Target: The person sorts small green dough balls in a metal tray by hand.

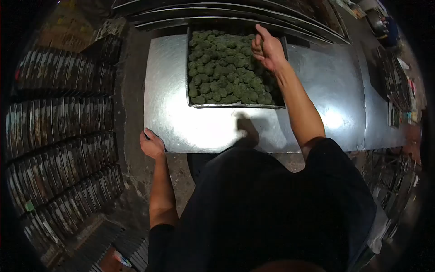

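Observation:
A rectangular metal tray (235, 106) sits on a shiny metal table (167, 95) in front of me. Rounded, rough dark-green clumps (222, 68) fill most of it. My right hand (270, 49) is over the tray's far right part, its fingers curled and the thumb sticking out; I see nothing in it. Down at the table's front left corner, my left hand (153, 145) is closed around the edge, with some of its fingers hidden.
Several long metal trays or panels (217, 13) lean behind the table. Rows of stacked trays (59, 118) stand on the floor at my left. More stacked items (394, 86) are at the far right, and a fallen-looking pile (394, 177) lies near the table's right end.

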The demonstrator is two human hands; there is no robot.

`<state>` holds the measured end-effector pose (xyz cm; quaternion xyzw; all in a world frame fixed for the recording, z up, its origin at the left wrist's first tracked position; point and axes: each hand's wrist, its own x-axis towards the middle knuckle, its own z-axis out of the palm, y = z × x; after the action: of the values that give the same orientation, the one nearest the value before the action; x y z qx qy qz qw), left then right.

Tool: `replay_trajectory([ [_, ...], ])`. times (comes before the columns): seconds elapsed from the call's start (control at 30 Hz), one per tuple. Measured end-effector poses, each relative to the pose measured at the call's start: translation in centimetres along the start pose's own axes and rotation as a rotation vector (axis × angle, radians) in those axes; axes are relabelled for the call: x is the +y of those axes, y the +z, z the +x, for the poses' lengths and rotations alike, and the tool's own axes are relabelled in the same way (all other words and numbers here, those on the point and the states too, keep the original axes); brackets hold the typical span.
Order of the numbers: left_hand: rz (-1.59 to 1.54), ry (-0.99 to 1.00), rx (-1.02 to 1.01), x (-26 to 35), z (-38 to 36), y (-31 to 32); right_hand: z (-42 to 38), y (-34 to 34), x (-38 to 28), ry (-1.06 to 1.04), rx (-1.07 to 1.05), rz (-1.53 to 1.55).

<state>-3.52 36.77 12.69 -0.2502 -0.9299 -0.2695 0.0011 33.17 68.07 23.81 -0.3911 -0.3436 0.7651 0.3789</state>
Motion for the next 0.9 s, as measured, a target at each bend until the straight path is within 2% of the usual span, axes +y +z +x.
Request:
replay_trajectory([
  [0.03, -0.001, 0.019, 0.012, 0.3, 0.1, 0.0, -1.6, 0.7, 0.0, -0.009, 0.013, 0.004],
  [0.1, 0.006, 0.002, -0.018, 0.8, 0.0, -0.2, -5.2, 2.2, 0.9, -0.171, 0.412, -0.406],
  [0.13, 0.012, -0.016, -0.023, 1.0, -0.1, -0.3, -6.7, 1.6, 0.7, -0.068, 0.4, -0.319],
  [0.17, 0.02, -0.035, -0.026, 1.1, -0.1, -0.5, -7.7, 0.4, 0.6, -0.068, 0.413, -0.312],
  [0.23, 0.014, 0.008, -0.004, 0.6, -0.2, -0.1, -9.7, -0.9, -0.2, -0.031, 0.221, -0.024],
  [0.3, 0.019, -0.008, 0.012, 0.4, -0.2, 0.1, -11.4, -1.3, 0.2, -0.084, 0.275, 0.072],
  [0.4, 0.024, 0.024, 0.007, 0.0, -0.1, 0.2, -12.8, -3.1, 1.5, 0.004, 0.308, 0.291],
  [0.43, 0.022, 0.035, 0.006, 0.0, -0.2, 0.2, -13.2, -4.3, 2.2, -0.004, 0.313, 0.298],
  [0.5, 0.023, 0.047, 0.022, 0.3, -0.3, 0.0, -14.0, -5.6, 2.4, 0.003, 0.057, 0.29],
  [0.57, 0.034, 0.025, 0.015, 1.0, -0.6, -0.4, -14.8, -4.7, 2.5, 0.031, 0.098, 0.211],
  [0.63, 0.036, -0.003, 0.012, 1.4, -0.6, -0.6, -14.3, -2.6, 4.4, -0.321, 0.468, -1.084],
  [0.67, 0.026, 0.004, -0.005, 1.2, -0.5, -0.6, -14.5, -1.7, 5.2, -0.354, 0.395, -1.386],
  [0.7, 0.014, 0.009, -0.02, 1.0, -0.4, -0.5, -13.7, -2.2, 6.9, -0.505, 0.25, -1.436],
  [0.77, 0.014, -0.002, 0.013, 1.0, -0.2, -0.1, -11.3, -0.2, 7.2, -0.578, 0.254, -1.294],
  [0.8, 0.029, -0.002, 0.025, 0.7, -0.3, -0.1, -9.7, 1.4, 6.5, -0.589, 0.234, -1.298],
  [0.87, 0.027, -0.003, 0.029, 0.4, -0.1, 0.0, -4.8, 4.5, 3.8, -0.579, 0.189, -1.067],
  [0.9, 0.027, 0.012, 0.023, 0.2, 0.0, 0.1, -1.3, 5.1, 3.6, -0.563, 0.183, -1.199],
])
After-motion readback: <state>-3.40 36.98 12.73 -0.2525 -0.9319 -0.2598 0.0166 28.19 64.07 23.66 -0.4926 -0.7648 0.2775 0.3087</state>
